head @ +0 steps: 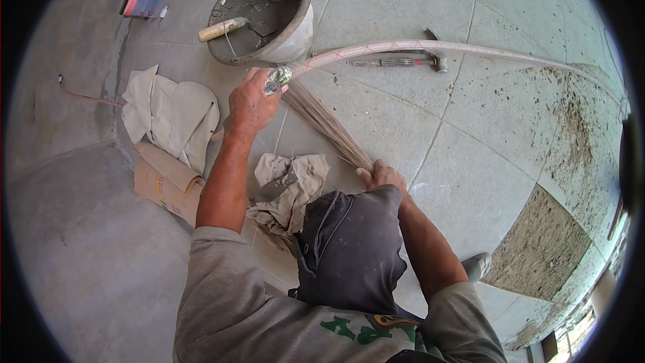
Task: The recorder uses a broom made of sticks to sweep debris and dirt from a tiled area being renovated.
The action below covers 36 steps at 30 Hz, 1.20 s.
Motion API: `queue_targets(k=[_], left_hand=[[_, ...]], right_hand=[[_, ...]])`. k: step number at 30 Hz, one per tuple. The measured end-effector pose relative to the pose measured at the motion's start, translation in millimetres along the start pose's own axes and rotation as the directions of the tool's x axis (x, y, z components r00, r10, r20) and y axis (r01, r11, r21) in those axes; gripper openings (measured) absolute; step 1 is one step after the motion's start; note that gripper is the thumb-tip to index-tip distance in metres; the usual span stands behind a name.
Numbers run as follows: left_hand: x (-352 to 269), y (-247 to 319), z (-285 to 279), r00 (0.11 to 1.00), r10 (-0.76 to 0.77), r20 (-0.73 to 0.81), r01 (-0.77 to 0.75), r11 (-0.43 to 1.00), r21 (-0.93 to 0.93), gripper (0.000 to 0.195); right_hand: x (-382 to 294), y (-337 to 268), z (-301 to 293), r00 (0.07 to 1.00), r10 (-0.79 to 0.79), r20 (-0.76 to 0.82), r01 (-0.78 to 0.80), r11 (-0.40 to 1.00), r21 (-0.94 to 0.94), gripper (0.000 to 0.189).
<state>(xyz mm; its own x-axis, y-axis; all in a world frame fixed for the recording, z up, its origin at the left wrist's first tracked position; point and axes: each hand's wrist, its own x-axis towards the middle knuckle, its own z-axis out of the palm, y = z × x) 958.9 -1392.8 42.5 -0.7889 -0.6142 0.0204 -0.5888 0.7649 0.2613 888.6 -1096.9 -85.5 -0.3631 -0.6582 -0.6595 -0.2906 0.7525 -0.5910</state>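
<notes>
My left hand (253,101) is closed around the end fitting of a clear braided hose (383,47), which arcs away to the right. A bundle of thin sticks, like a stick broom (330,123), slants across the floor in front of me. Its near end is in the grip of my right hand (385,176), beside my knee. The spread far end of the sticks reaches just below the hose fitting; whether they touch is hard to tell. Beyond my left hand stands a bucket of grey mortar (297,35), with a wooden-handled tool (221,29) resting inside.
A hammer (403,62) lies under the hose. Left of me are a beige cloth (176,113), a printed paper bag (164,181) and a crumpled, mortar-stained rag (302,171). A square of rough bare bedding (539,242) interrupts the tiles (453,161) at right; loose dirt (574,126) lies beyond.
</notes>
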Motion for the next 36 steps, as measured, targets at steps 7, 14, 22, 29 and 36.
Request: queue_targets(k=[7,14,22,29,36], left_hand=[[12.3,-7.6,12.1,0.999,-0.037,0.0,0.037,0.999,0.039,0.03],[7.7,-13.4,50.6,0.987,-0.133,-0.093,0.132,0.991,-0.019,0.032],[34.6,-18.8,101.9,0.968,-0.231,-0.101,0.244,0.959,0.142,0.038],[70.1,75.4,135.6,0.997,0.023,0.078,-0.02,0.999,-0.044,0.058],[105.8,128.8,188.6,0.947,0.317,0.062,-0.323,0.934,0.155,0.074]], right_hand=[[-131.1,141.4,-4.3,0.936,0.281,-0.215,-0.269,0.96,0.083,0.057],[-181.6,115.1,-14.8,0.992,0.117,-0.047,-0.115,0.993,0.034,0.053],[-138.8,159.8,-8.9,0.934,0.263,-0.24,-0.266,0.964,0.022,0.051],[-247.2,265.5,-54.0,0.513,0.624,-0.59,-0.384,0.781,0.492,0.048],[-246.6,225.7,-37.8,0.578,0.562,-0.592,-0.136,0.782,0.609,0.044]])
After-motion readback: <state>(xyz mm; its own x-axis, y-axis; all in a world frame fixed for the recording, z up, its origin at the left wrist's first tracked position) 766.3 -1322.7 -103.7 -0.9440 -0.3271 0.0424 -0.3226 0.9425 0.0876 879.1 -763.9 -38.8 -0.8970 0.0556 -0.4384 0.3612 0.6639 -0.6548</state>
